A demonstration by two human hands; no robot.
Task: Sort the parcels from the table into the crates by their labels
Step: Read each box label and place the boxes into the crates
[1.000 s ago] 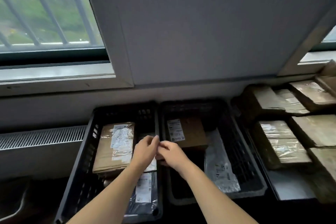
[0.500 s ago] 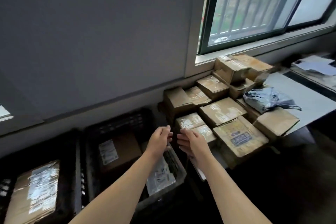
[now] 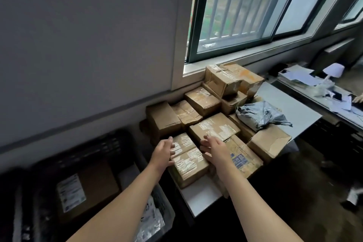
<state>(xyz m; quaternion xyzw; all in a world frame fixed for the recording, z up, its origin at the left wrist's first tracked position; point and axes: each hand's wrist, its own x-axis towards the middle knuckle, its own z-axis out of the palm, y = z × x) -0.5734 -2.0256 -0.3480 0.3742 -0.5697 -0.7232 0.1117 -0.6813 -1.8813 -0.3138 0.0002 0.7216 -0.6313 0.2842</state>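
Beside table [image 3: 198, 196], crate [image 3: 92, 147] holds labelled parcel [image 3: 92, 190].

A single head view looks forward and down, close over the counter [image 3: 200, 198] and crate [image 3: 167, 208].

Daylight came in through the window [image 3: 245, 10] at far right, and it was the only source I could make out. The room read dim overall. The grey wall [image 3: 88, 35] looked flat and dull, and the black crates [image 3: 94, 147] at near left sank into shadow (their mesh smeared by motion blur). Tape on the parcels [image 3: 214, 127] threw pale glare. The floor [image 3: 304, 192] at near right was nearly black. My left hand [image 3: 162, 153] and right hand [image 3: 214, 147] were softly lit, without hard shadows. Wide-angle distortion curved the window frame, and the picture's edges went soft.
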